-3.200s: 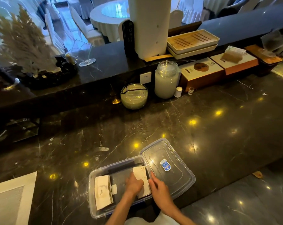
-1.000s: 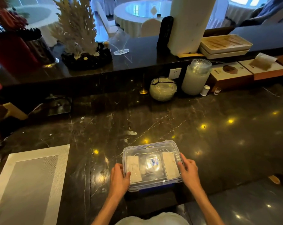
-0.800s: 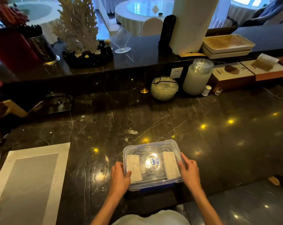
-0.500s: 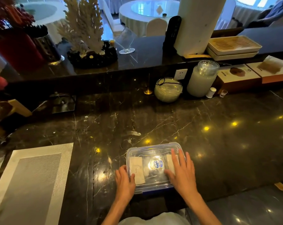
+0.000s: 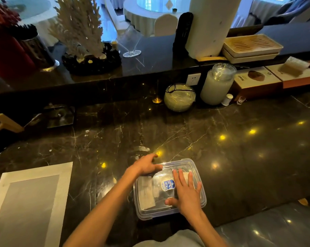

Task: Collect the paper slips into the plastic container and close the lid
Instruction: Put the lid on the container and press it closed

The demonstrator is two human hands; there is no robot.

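A clear plastic container (image 5: 200,177) sits at the near edge of the dark marble counter, its transparent lid (image 5: 161,198) with a blue sticker lying on top. White paper slips (image 5: 146,192) show through the lid on the left side; another slip lies under my right hand. My right hand (image 5: 185,191) rests flat on the lid, fingers spread. My left hand (image 5: 146,165) sits at the container's far left corner, fingers curled over the lid's edge.
A grey placemat (image 5: 26,202) lies at the near left. At the back of the counter stand a round glass bowl (image 5: 179,99), a tall glass jar (image 5: 217,84) and boxes (image 5: 257,81). A raised ledge carries a coral ornament (image 5: 83,32), a glass and trays.
The lid has gone from lying open beside the container to sitting on it. My right hand moved from the container's right side onto the lid; my left hand shifted from the near left side to the far left corner.
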